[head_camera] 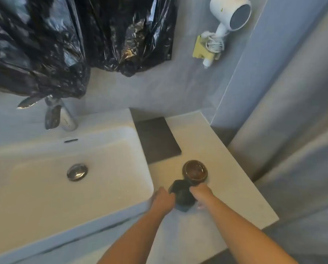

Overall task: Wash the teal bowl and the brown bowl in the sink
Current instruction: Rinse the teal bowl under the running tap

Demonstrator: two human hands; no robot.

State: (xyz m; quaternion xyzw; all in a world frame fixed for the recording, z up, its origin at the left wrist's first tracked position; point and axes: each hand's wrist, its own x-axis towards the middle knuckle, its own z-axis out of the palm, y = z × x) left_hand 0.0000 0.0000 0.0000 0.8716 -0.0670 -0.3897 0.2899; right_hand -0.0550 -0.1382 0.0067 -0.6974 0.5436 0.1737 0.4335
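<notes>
Your left hand (164,200) and right hand (200,193) close on opposite sides of the teal bowl (182,195), gripping it between them over the white counter (235,187), just right of the sink's right rim. The picture does not show whether the bowl is resting on the counter or lifted off it. The brown bowl (195,170) stands upright on the counter just beyond the teal one, touching or nearly touching it; the blur does not settle which. Farther back lies a dark flat mat (156,139), its left edge along the sink's rim and its near corner close to the brown bowl. To the left, the white sink (45,197) offers a broad open basin with a metal drain plug (77,171) near its centre and a chrome tap (64,116) at the far edge. Black plastic bags (64,39) hang on the far wall above the tap. A white hair dryer (229,18) is mounted high on the far right wall. The counter's right edge drops off well right of your hands.
</notes>
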